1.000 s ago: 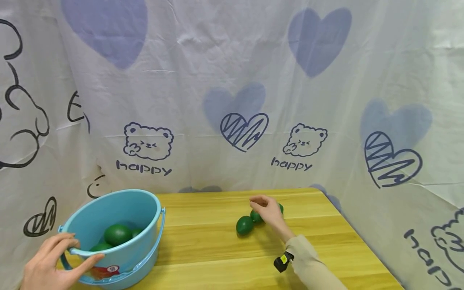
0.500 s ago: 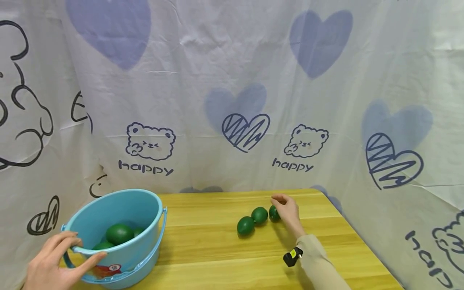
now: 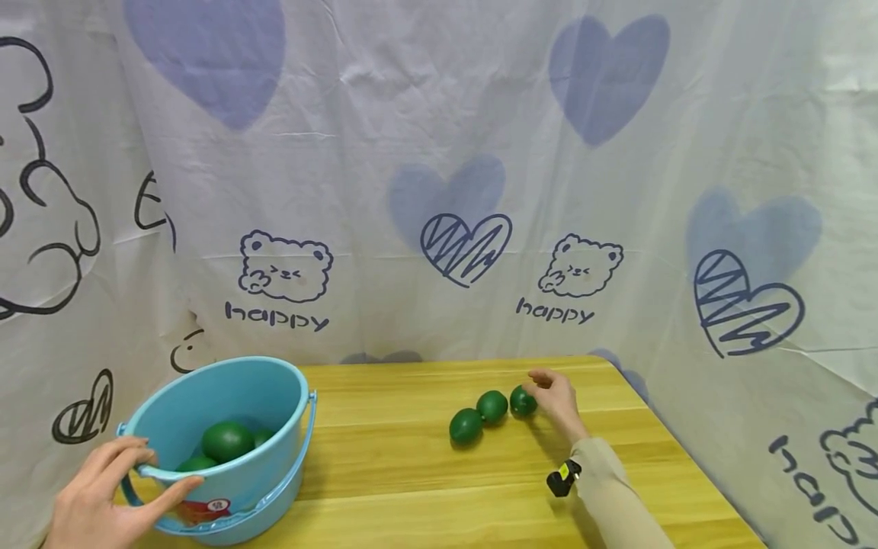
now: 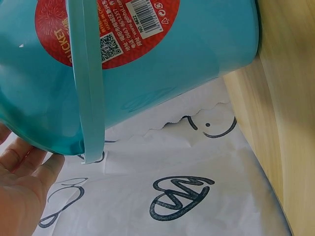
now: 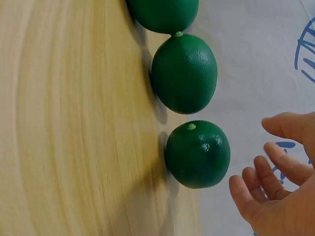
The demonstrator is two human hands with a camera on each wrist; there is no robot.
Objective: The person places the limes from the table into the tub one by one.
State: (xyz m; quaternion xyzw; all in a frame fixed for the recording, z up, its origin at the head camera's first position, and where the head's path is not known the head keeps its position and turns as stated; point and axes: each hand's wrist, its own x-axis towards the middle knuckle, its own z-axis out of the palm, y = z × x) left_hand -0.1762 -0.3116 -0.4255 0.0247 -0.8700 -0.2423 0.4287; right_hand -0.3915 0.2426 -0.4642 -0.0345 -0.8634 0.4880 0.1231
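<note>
Green limes, three in a row on wooden table (image 3: pixel 411 450), right of centre: left lime (image 3: pixel 466 426), middle lime (image 3: pixel 491 406), right lime (image 3: pixel 523 401). Left and middle touching or nearly so; right lime just beside middle lime.

Right hand (image 3: pixel 557 400): positioned at right end of row, fingers relaxed and slightly spread, gently bent, gripping nothing. Right lime located directly in front of fingertips (image 5: pixel 246 189), between hand and middle lime. Narrow gap visible in right wrist view between fingertips and lime surface; contact not confirmed. Thumb (image 5: pixel 288 127) extended above lime level, also clear of it. Beige sleeve (image 3: pixel 613 496) on forearm, small black device (image 3: pixel 562 479) at wrist.

Left hand (image 3: pixel 103 499): placed at near rim of blue bucket (image 3: pixel 274 450), at left front of table. Thumb and fingers curled round rim edge, pinching it; fingers lying over rim and pale blue handle (image 4: pixel 91 98) where folded down against bucket wall. Round red label (image 4: pixel 108 29) with barcode on outer wall. Bucket seated at left table edge, as seen in left wrist view.

Inside bucket: further green limes (image 3: pixel 226 441), at least three, resting at bottom.

Backdrop: white cloth (image 3: pixel 439 191) printed with purple hearts, bears and word "happy", hung behind and to both sides of table.
</note>
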